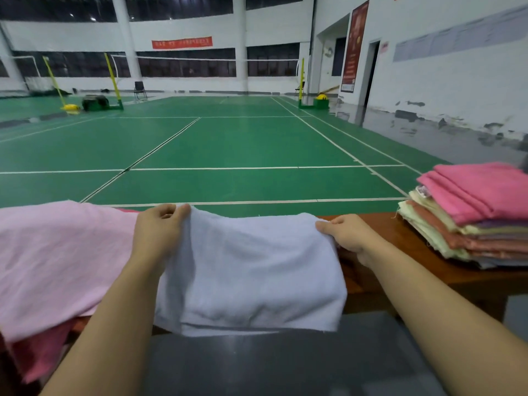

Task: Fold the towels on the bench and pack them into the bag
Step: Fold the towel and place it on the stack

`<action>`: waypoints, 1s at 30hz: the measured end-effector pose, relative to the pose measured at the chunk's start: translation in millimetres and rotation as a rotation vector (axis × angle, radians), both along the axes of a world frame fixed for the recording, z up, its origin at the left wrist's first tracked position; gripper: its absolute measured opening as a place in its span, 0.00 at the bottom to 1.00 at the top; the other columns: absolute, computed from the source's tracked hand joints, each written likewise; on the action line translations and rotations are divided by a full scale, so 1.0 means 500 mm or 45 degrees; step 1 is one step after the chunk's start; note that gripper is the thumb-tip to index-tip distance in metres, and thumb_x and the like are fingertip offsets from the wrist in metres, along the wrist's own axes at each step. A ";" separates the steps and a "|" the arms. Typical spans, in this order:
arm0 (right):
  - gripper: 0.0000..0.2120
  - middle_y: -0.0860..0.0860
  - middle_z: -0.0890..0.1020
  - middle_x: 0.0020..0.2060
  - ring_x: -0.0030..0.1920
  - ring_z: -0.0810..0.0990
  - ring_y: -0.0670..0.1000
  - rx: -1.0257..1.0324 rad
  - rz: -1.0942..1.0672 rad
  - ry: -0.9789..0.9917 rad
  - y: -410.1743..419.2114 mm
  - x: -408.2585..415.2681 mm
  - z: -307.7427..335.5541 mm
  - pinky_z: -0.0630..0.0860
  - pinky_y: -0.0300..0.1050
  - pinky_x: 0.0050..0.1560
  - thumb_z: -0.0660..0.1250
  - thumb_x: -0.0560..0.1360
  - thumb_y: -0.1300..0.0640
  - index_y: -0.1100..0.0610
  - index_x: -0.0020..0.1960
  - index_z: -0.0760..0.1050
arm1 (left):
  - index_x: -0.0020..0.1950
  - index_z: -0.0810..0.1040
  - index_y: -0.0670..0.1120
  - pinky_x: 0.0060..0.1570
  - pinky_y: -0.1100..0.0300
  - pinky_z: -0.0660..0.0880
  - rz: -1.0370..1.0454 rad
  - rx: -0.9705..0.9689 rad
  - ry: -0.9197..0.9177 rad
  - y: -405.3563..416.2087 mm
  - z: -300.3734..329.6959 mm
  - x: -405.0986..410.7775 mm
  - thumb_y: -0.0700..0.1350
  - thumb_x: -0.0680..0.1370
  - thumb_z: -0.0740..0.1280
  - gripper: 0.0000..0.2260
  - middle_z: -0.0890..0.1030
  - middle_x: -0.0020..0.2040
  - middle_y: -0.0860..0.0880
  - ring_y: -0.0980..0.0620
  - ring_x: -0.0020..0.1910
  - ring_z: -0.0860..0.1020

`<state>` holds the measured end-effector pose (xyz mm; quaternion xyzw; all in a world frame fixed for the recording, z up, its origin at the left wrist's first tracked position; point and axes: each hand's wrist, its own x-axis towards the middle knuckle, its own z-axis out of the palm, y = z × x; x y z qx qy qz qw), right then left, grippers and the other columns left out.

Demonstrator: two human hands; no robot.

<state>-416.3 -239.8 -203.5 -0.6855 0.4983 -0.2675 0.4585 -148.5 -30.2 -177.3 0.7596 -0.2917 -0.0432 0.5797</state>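
1. Risk: the pale lavender-white terry towel (251,270) overhangs the near edge of the reddish-brown wooden surface (380,232). If either pinch slackens before the fold is laid, the hanging part may drag the towel off toward the floor.
2. Risk: the loose light pink towel (57,252) lies touching the left side of the white one, partly under the left forearm. A fold carried leftward could catch it and drag it along.
3. Risk: the far corners are held at slightly uneven heights; joined this way, the fold would likely come out skewed.
4. Left hand (158,230): clenched on the towel's far-left corner, fingertips pinching the cloth at the edge.
5. Right hand (347,235): pinching the far-right corner, thumb on top.
6. Position: the towel is spread between the two hands, its far edge lifted slightly, its near edge already doubled.
7. The stack of folded pink, cream and salmon towels (471,212) sits well to the right on the same surface, apart from the right hand.
8. No bag is visible.
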 end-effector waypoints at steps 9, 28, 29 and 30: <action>0.08 0.47 0.85 0.44 0.45 0.83 0.47 -0.246 -0.312 -0.656 0.014 -0.038 0.037 0.77 0.41 0.44 0.77 0.73 0.53 0.51 0.50 0.81 | 0.50 0.82 0.49 0.43 0.58 0.71 -0.077 -0.351 0.249 -0.005 0.014 -0.015 0.54 0.81 0.68 0.09 0.80 0.44 0.58 0.56 0.43 0.74; 0.27 0.45 0.75 0.68 0.65 0.77 0.43 -0.789 -0.029 -0.778 0.021 -0.109 0.112 0.75 0.35 0.61 0.73 0.76 0.63 0.48 0.71 0.71 | 0.60 0.75 0.55 0.35 0.63 0.72 -0.281 -0.408 -0.212 -0.019 0.106 -0.076 0.51 0.85 0.62 0.06 0.81 0.42 0.50 0.60 0.34 0.75; 0.28 0.44 0.74 0.69 0.68 0.74 0.42 -0.812 -0.020 -0.721 0.014 -0.112 0.109 0.73 0.36 0.65 0.73 0.76 0.61 0.47 0.72 0.70 | 0.63 0.74 0.55 0.36 0.62 0.73 -0.298 -0.364 -0.181 -0.020 0.104 -0.080 0.51 0.85 0.62 0.08 0.81 0.43 0.49 0.57 0.36 0.77; 0.28 0.44 0.74 0.70 0.70 0.73 0.43 -0.790 0.001 -0.682 0.006 -0.115 0.107 0.72 0.40 0.68 0.74 0.76 0.59 0.45 0.72 0.70 | 0.65 0.73 0.55 0.38 0.59 0.74 -0.294 -0.322 -0.144 -0.022 0.103 -0.081 0.51 0.85 0.62 0.09 0.82 0.45 0.48 0.55 0.37 0.78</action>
